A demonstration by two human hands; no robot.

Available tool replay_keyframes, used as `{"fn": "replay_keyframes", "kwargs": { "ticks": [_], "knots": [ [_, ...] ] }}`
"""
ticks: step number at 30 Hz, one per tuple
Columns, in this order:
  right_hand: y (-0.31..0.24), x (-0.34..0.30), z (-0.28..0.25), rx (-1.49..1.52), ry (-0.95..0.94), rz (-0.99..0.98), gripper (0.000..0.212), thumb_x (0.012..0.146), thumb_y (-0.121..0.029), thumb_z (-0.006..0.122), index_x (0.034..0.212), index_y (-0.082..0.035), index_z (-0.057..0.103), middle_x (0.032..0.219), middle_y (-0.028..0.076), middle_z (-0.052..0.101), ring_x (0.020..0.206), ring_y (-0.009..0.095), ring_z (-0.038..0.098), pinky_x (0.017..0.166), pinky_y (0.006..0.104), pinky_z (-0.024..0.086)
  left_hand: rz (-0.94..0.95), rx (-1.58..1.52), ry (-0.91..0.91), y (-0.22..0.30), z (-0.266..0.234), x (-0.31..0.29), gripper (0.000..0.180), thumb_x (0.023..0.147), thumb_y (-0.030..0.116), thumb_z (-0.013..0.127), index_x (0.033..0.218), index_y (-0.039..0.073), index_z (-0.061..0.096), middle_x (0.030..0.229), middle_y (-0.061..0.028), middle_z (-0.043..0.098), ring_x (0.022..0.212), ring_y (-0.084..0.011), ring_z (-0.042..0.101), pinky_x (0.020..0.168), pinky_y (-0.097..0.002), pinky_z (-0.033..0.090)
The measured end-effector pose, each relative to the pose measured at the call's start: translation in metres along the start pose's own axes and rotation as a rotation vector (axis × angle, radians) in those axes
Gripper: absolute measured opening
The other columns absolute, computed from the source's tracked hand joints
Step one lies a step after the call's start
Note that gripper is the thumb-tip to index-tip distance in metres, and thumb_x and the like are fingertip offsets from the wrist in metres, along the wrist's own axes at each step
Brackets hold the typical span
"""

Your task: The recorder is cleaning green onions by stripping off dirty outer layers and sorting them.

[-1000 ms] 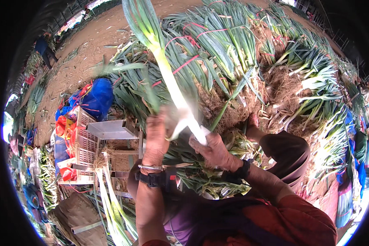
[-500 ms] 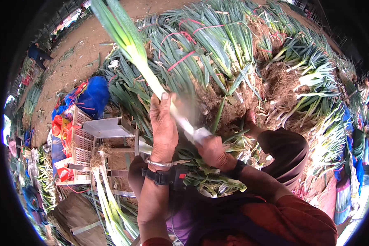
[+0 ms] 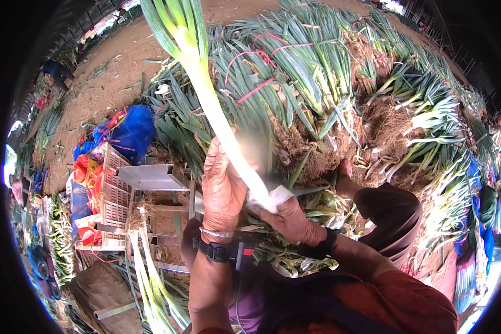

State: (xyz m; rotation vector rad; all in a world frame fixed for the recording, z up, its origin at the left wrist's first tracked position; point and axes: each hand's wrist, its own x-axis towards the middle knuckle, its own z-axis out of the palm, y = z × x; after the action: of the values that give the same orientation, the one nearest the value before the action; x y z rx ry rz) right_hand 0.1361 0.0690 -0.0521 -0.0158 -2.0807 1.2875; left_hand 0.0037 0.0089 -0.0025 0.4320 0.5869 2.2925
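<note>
Your left hand is wrapped around the white shaft of a long leek, palm toward the stalk, fingers closed on it at mid-length. Your right hand is clamped on the stalk's lower end, at 4 o'clock from the left hand, where a loose pale outer skin bunches against the fingers. The two hands sit close together, nearly touching, both on the same stalk.

Since a second ago your left hand has slid up the shaft, from beside the right hand to a grip higher on the white part, and the stalk has swung more upright, its green top now leaving the picture at 12 o'clock. Judged from this, the outer layer is being stripped down toward the root end.

The leek runs from your right hand up toward 11 o'clock, passing through your left hand and ending in broad green leaves.

Beyond the hands, from 12 to 3 o'clock, lies a big heap of bundled leeks tied with red bands, roots and soil showing. At 9 o'clock stand a pale plastic crate and a blue bag. Cleaned white stalks lie at 7 o'clock.
</note>
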Motion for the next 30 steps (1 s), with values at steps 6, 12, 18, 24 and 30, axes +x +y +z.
{"fn": "replay_keyframes", "kwargs": {
  "ticks": [6,12,18,24,30],
  "knots": [
    [0.027,-0.012,-0.003,-0.127,0.077,0.003,0.026,0.079,0.001,0.064,0.104,-0.001,0.055,0.093,0.017,0.058,0.079,0.034,0.059,0.067,0.0389,0.048,-0.018,0.846,-0.26,-0.01,-0.046,0.008,0.021,0.079,0.005,0.064,0.1,0.002,0.066,0.09,-0.0067,0.066,0.083,-0.0166,0.061,0.078,-0.0298,0.048],
    [0.033,-0.004,-0.024,-0.347,0.079,0.052,0.021,0.079,-0.008,0.065,0.097,-0.001,0.058,0.084,0.018,0.06,0.069,0.04,0.058,0.06,0.0427,0.047,0.216,0.984,-0.025,0.003,-0.012,0.023,0.031,0.093,0.021,0.052,0.115,0.001,0.059,0.098,-0.0103,0.065,0.088,-0.0224,0.063,0.08,-0.0329,0.05],
    [0.07,-0.038,0.041,-0.19,-0.299,0.228,0.025,0.085,-0.016,0.062,0.104,0.0,0.058,0.099,0.017,0.062,0.087,0.026,0.062,0.071,0.0388,0.05,0.166,0.356,0.24,0.028,-0.027,0.011,0.039,0.098,0.039,0.04,0.118,0.007,0.052,0.075,-0.0004,0.051,0.057,-0.0071,0.05,0.05,-0.0208,0.042],
    [0.007,0.002,-0.004,1.311,-0.333,0.965,0.045,0.087,-0.023,0.06,0.121,0.003,0.049,0.103,0.015,0.063,0.098,0.026,0.062,0.089,0.0343,0.047,0.189,0.444,0.242,0.007,-0.014,0.016,0.034,0.098,0.037,0.043,0.105,0.007,0.057,0.059,0.0062,0.04,0.045,-0.0045,0.036,0.039,-0.02,0.03],
    [0.032,0.007,-0.01,-0.014,-0.319,0.456,0.053,0.079,-0.004,0.061,0.128,0.003,0.042,0.114,0.021,0.057,0.105,0.032,0.058,0.091,0.0391,0.046,0.144,0.464,0.164,-0.001,-0.005,0.012,0.037,0.096,0.041,0.045,0.103,0.007,0.059,0.057,0.0041,0.044,0.042,-0.004,0.037,0.038,-0.0191,0.03]
  ]
}}
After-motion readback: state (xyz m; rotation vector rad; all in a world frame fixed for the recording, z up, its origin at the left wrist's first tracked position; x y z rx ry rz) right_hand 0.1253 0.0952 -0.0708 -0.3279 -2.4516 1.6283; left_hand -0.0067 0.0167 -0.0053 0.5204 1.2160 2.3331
